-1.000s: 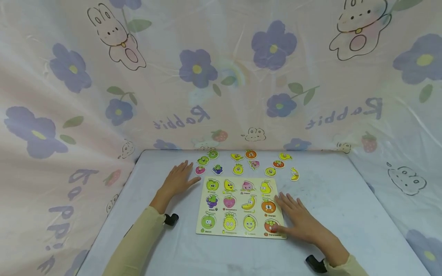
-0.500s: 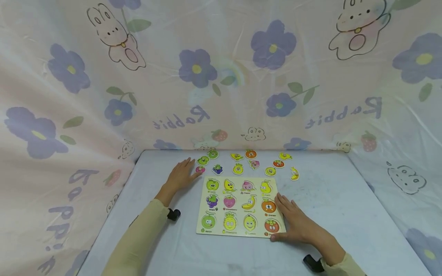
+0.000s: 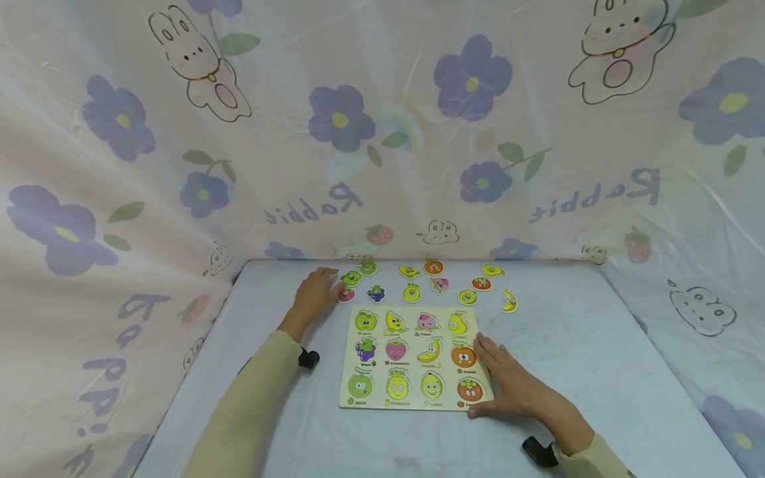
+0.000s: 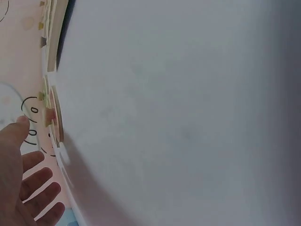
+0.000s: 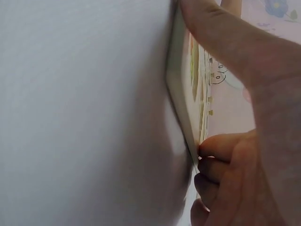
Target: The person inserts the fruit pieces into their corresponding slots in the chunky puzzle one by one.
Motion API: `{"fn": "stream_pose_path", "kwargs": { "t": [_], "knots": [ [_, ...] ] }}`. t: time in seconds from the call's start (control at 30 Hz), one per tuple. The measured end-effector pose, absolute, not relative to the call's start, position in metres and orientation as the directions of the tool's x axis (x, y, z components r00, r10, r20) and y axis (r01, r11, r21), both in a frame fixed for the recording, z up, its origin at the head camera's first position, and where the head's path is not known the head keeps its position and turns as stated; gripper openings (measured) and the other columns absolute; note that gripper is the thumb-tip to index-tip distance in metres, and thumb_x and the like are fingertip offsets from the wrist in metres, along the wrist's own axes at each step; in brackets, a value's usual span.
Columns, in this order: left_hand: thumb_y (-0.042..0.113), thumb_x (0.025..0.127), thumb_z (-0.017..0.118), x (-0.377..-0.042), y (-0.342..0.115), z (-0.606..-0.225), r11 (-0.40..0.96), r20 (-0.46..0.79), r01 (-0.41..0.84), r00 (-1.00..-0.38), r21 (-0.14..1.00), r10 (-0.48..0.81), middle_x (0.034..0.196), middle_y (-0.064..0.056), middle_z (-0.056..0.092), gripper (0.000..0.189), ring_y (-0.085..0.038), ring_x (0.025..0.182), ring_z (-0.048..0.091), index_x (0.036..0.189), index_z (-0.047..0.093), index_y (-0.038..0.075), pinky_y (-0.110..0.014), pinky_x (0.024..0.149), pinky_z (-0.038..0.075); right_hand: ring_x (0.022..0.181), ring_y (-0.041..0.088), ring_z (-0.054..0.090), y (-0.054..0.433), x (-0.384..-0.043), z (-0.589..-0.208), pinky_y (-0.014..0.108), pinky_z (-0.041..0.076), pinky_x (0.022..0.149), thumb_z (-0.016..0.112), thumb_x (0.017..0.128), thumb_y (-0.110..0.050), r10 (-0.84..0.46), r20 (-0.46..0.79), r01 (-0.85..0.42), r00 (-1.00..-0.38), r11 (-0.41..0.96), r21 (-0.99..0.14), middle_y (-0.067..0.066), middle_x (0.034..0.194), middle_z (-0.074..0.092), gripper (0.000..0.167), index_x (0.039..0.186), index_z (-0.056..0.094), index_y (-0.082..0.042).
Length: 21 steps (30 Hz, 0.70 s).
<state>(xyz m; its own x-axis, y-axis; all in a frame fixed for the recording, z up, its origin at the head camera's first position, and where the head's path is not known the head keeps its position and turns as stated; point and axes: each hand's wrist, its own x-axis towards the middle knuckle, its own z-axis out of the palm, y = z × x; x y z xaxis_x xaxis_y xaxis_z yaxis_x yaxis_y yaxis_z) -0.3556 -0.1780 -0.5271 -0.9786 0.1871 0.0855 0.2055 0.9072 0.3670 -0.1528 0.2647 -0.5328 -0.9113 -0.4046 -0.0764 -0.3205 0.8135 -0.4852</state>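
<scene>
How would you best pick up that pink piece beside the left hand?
Probably by the small knob on its face, pinched between thumb and fingertips. The pink piece lies flat and thin, so its edge offers little grip. Coming from above and its left seems easiest: the left hand is there, while a grape piece lies to its right.

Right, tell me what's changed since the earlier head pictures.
The left hand has moved forward and a little right, bringing it beside the pink piece; whether they touch is unclear. The right hand has shifted its thumb from over the red fruit picture to the board's near edge. Nothing has been picked up; board and loose pieces look unmoved.
</scene>
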Motion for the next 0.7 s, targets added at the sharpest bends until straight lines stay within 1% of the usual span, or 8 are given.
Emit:
{"fn": "stream_pose_path", "kwargs": {
  "t": [0.17, 0.3, 0.43, 0.53, 0.7],
  "knots": [
    [0.038, 0.109, 0.065, -0.367, -0.17, -0.531, 0.893, 0.119, 0.214, -0.976, 0.396, 0.181, 0.153, -0.019, 0.056, 0.05, -0.041, 0.144, 0.051, 0.147, 0.063, 0.007, -0.058, 0.119, 0.043, 0.16, 0.049, 0.021, 0.265, -0.153, -0.531, 0.063, 0.022, 0.128, 0.093, 0.062, -0.074, -0.4, -0.092, -0.303, -0.912, 0.809, -0.504, 0.024, 0.176, 0.021, 0.147, 0.167, 0.027, 0.004],
    [0.038, 0.108, 0.067, -0.373, -0.163, -0.53, 0.899, 0.131, 0.221, -0.974, 0.378, 0.184, 0.145, -0.017, 0.062, 0.045, -0.039, 0.135, 0.057, 0.141, 0.068, 0.008, -0.056, 0.113, 0.048, 0.161, 0.049, 0.02, 0.265, -0.154, -0.53, 0.063, 0.022, 0.128, 0.094, 0.063, -0.073, -0.397, -0.092, -0.298, -0.913, 0.806, -0.511, 0.025, 0.176, 0.02, 0.146, 0.167, 0.026, 0.004],
    [0.037, 0.106, 0.071, -0.378, -0.159, -0.527, 0.908, 0.11, 0.182, -0.982, 0.377, 0.152, 0.137, -0.016, 0.066, 0.042, -0.038, 0.126, 0.061, 0.137, 0.071, 0.009, -0.054, 0.107, 0.051, 0.161, 0.049, 0.019, 0.264, -0.154, -0.53, 0.062, 0.02, 0.129, 0.095, 0.063, -0.071, -0.393, -0.1, -0.287, -0.914, 0.801, -0.526, 0.024, 0.176, 0.02, 0.146, 0.167, 0.026, 0.004],
    [0.033, 0.104, 0.073, -0.38, -0.158, -0.526, 0.902, 0.1, 0.155, -0.987, 0.404, 0.124, 0.129, -0.014, 0.069, 0.038, -0.035, 0.119, 0.063, 0.133, 0.073, 0.008, -0.053, 0.103, 0.053, 0.161, 0.05, 0.019, 0.263, -0.154, -0.53, 0.062, 0.02, 0.13, 0.095, 0.063, -0.071, -0.389, -0.111, -0.278, -0.914, 0.802, -0.528, 0.024, 0.176, 0.02, 0.146, 0.168, 0.026, 0.003],
    [0.03, 0.105, 0.073, -0.385, -0.154, -0.526, 0.885, 0.083, 0.122, -0.992, 0.449, 0.094, 0.115, -0.009, 0.07, 0.028, -0.03, 0.106, 0.063, 0.123, 0.075, 0.009, -0.048, 0.094, 0.053, 0.16, 0.05, 0.021, 0.264, -0.155, -0.528, 0.063, 0.022, 0.129, 0.094, 0.062, -0.073, -0.392, -0.121, -0.282, -0.912, 0.813, -0.509, 0.024, 0.176, 0.02, 0.146, 0.167, 0.026, 0.003]
  ]
}}
